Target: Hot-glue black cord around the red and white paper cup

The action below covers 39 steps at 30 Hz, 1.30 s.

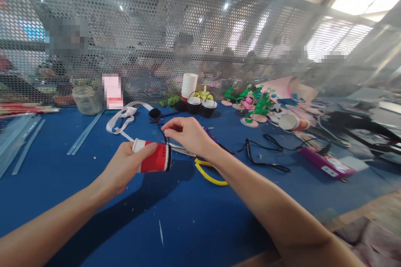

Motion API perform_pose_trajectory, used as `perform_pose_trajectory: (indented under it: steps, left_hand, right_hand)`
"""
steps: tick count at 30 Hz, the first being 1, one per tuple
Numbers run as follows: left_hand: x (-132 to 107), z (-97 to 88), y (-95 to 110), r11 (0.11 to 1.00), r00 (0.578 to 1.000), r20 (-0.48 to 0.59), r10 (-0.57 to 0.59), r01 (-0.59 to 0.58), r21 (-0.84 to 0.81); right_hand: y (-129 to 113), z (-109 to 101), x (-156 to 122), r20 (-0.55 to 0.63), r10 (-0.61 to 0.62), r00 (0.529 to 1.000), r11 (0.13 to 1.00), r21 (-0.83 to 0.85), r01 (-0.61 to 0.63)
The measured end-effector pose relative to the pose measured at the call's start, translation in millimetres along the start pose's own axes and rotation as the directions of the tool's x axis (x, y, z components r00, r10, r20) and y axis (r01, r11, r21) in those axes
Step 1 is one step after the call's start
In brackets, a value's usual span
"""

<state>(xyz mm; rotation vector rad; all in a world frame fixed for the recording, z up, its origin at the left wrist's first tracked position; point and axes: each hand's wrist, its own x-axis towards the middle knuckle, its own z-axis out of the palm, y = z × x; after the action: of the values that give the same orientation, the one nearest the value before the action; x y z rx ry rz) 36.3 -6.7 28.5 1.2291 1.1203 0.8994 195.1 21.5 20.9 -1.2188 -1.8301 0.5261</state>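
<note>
My left hand [127, 164] is closed around a red paper cup [153, 158] tipped on its side, its white rim toward the left. A black band circles the cup's right end. My right hand [188, 133] is just above that end, thumb and forefinger pinched on a thin black yarn [165, 135] that runs up from the band. Beyond them lies a small black yarn ball [154, 113]. Yellow-handled scissors [211, 178] rest under my right wrist, their blades partly hidden. A white ribbon [114, 123] curls on the table behind the cup.
Two small black-and-white buckets [208, 108] and stacked white cups [189, 85] stand at the back. Green craft plants [261, 106], a black cable [249, 150] and a purple power strip [326, 162] lie rightward. A glass jar [86, 100] and pale strips [28, 146] are leftward. A perforated screen [140, 41] rises behind.
</note>
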Motion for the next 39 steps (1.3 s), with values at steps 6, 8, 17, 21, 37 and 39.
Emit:
perform_pose_trajectory:
  steps: [6,8,17,21,37,39]
  left_hand:
    - [-0.8,-0.3,-0.7,1.000,1.000,-0.008,0.020,-0.020,0.023]
    - [-0.9,-0.3,-0.6,1.000,1.000,-0.011,0.018,-0.018,0.018]
    - [-0.1,-2.6,-1.0,0.998,0.998,0.003,0.057,-0.057,0.023]
    - [-0.1,-2.3,-0.3,0.998,0.998,-0.008,0.057,-0.057,-0.008]
    - [2.9,-3.2,1.0,0.977,0.996,0.003,-0.086,0.085,-0.195]
    - [3.3,-3.3,1.1,0.974,0.995,0.010,-0.096,0.096,-0.205]
  right_hand:
    - [-0.3,1.1,-0.5,0.020,0.024,1.000,1.000,0.010,-0.024]
    - [-0.5,1.7,-0.8,0.029,0.031,0.999,0.999,0.009,-0.031]
    - [0.6,3.1,-0.8,0.081,0.053,0.995,0.999,0.009,-0.054]
    - [1.3,3.0,-0.5,0.104,0.075,0.992,0.995,0.050,-0.081]
    - [12.3,6.1,0.4,0.219,0.136,0.966,0.942,0.273,-0.195]
    - [11.8,6.0,0.1,0.230,0.142,0.963,0.938,0.279,-0.205]
